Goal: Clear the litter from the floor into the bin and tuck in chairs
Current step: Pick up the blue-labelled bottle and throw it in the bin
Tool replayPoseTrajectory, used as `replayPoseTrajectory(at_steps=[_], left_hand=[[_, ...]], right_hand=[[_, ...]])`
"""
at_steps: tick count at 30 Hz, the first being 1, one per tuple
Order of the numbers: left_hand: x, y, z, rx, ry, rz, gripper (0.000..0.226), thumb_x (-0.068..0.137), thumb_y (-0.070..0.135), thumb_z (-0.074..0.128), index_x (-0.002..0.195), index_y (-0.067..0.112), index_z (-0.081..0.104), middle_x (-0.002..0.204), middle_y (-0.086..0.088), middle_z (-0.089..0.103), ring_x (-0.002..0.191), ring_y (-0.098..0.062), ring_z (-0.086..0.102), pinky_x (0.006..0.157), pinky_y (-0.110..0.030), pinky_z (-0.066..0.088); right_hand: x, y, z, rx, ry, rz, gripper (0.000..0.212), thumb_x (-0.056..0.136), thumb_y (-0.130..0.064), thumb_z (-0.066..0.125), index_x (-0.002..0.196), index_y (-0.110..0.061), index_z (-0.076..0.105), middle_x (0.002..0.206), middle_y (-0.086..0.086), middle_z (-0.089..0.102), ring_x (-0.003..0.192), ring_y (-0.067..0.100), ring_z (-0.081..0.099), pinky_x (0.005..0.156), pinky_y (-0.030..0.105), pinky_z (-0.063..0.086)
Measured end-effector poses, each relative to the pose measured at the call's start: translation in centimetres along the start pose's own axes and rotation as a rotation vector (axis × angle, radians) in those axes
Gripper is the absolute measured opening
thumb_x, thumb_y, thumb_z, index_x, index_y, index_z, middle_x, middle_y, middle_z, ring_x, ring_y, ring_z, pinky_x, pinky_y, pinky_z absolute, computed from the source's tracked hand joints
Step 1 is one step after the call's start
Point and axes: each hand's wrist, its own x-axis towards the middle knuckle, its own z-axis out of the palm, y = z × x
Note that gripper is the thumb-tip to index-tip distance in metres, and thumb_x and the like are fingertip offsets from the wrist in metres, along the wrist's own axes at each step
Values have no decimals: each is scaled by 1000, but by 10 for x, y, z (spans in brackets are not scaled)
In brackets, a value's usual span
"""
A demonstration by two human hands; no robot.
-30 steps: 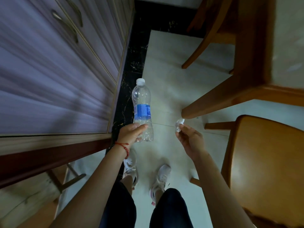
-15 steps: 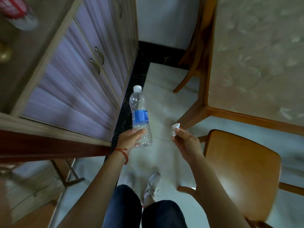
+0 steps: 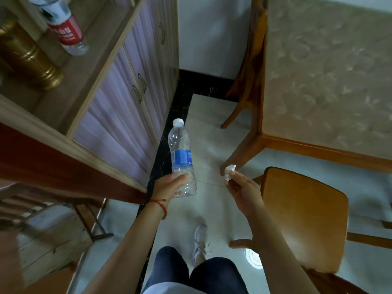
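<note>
Head view: left hand grips bottle; right hand pinches tissue.

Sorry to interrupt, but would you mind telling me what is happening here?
A person is collecting litter. The left hand holds an empty plastic bottle by its base, and the right hand pinches a crumpled tissue. They stand between a cabinet and a wooden chair pulled out from the table. No bin is visible.
</note>
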Motion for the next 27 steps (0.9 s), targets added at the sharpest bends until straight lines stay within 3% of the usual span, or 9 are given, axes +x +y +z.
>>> replayPoseTrajectory(at_steps=[3, 6, 11, 15, 18, 21, 25, 27], left_hand=[[-15, -7, -9, -18, 11, -4, 30, 81, 17, 66, 108, 5, 61, 85, -6, 60, 74, -13, 57, 63, -24, 50], [-33, -12, -14, -21, 32, 8, 34, 83, 17, 63, 114, 4, 59, 97, -10, 59, 77, -12, 57, 59, -20, 53], [-60, -32, -20, -62, 109, 3, 40, 81, 16, 66, 115, -1, 57, 101, -13, 60, 91, -22, 59, 75, -32, 53], [-87, -59, -19, -70, 219, -26, 35, 81, 20, 65, 110, 2, 58, 97, -12, 62, 95, -24, 60, 90, -40, 51], [-112, -86, -17, -224, 303, -21, 30, 80, 14, 66, 103, -4, 61, 88, -13, 63, 82, -24, 61, 85, -44, 53], [-143, -112, -19, -306, 344, 39, 9, 79, 15, 67, 85, 10, 64, 97, -20, 62, 89, -29, 60, 84, -44, 52], [-187, -148, -33, -333, 407, 55, 12, 78, 23, 68, 86, 14, 64, 96, -18, 64, 82, -23, 60, 59, -23, 53], [-207, -164, -43, -387, 457, 70, 10, 78, 21, 68, 84, 13, 65, 93, -17, 64, 78, -22, 59, 57, -22, 52]], right_hand=[[-14, 8, -2, -10, -12, 5, 19, 86, -2, 56, 102, 8, 61, 88, 12, 63, 83, 19, 61, 73, 22, 55], [-23, 13, -5, -10, -27, 22, 23, 86, -2, 57, 106, 10, 59, 89, 12, 64, 84, 19, 62, 71, 22, 56], [-35, 19, -9, -88, -96, 55, 11, 87, -2, 57, 96, 1, 62, 90, 9, 65, 85, 19, 64, 74, 24, 55], [-44, 22, -16, -185, -187, 103, 8, 87, -1, 56, 85, -2, 63, 84, 8, 64, 80, 17, 63, 66, 21, 57], [-54, 28, -23, -271, -214, 148, 7, 86, -1, 58, 82, -3, 64, 80, 6, 63, 79, 16, 63, 67, 21, 56], [-65, 40, -27, -335, -257, 207, 5, 84, -1, 61, 85, -2, 65, 85, 7, 66, 72, 12, 67, 60, 19, 56], [-91, 62, -28, -407, -301, 255, 4, 83, 1, 61, 83, -1, 64, 82, 9, 64, 75, 15, 63, 57, 20, 57], [-106, 77, -28, -463, -341, 277, 6, 82, 2, 62, 83, -3, 65, 86, 10, 65, 77, 16, 63, 58, 22, 58]])
